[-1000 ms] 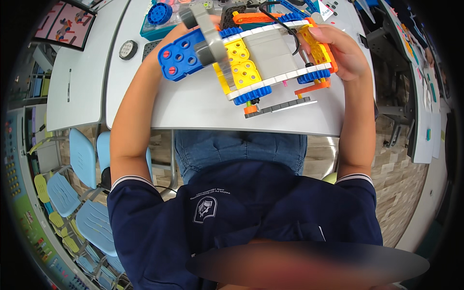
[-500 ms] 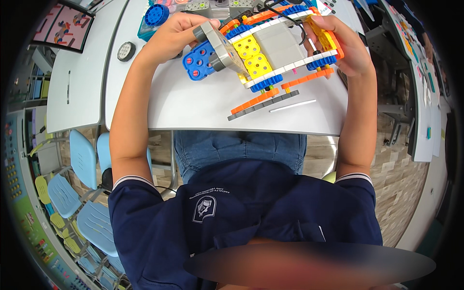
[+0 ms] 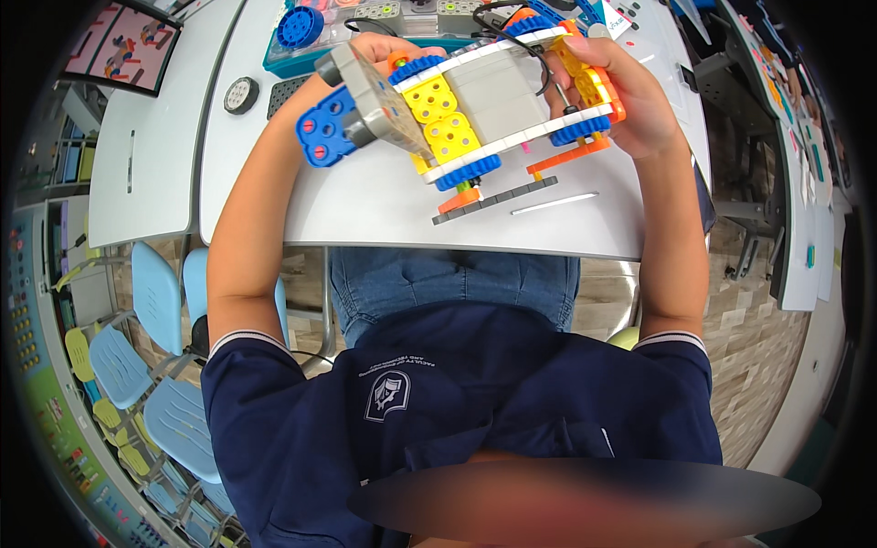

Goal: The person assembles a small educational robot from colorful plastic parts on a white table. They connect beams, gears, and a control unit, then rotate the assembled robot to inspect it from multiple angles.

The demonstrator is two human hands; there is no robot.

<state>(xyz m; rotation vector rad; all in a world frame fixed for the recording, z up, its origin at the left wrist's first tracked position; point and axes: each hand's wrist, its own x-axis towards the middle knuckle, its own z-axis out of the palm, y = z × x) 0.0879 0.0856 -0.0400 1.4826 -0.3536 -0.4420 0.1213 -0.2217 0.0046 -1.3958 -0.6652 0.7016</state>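
Note:
A toy robot model (image 3: 501, 91) built of plastic pieces is held above the white table by both hands. Its body is a grey box between white beams, with yellow blocks (image 3: 440, 114), blue gears (image 3: 469, 172) and orange beams. On its left end sits a grey two-knobbed block (image 3: 379, 102) beside a blue plate (image 3: 327, 128). My left hand (image 3: 388, 47) curls around the far left side, its fingers partly hidden behind the model. My right hand (image 3: 635, 96) grips the yellow and orange right end, thumb on top. A black cable (image 3: 545, 68) loops over the body.
A grey beam (image 3: 498, 200) and a thin white stick (image 3: 554, 203) lie near the table's front edge. A wheel (image 3: 240, 95) lies at left, near a teal-edged parts box (image 3: 283, 62) with a blue wheel (image 3: 300, 27). A screen (image 3: 119, 46) stands far left; blue chairs (image 3: 155, 297) are below it.
The model has shifted left and slightly nearer to me, with both hands on it. My left hand now sits farther behind the grey block. The grey beam and white stick have stayed on the table.

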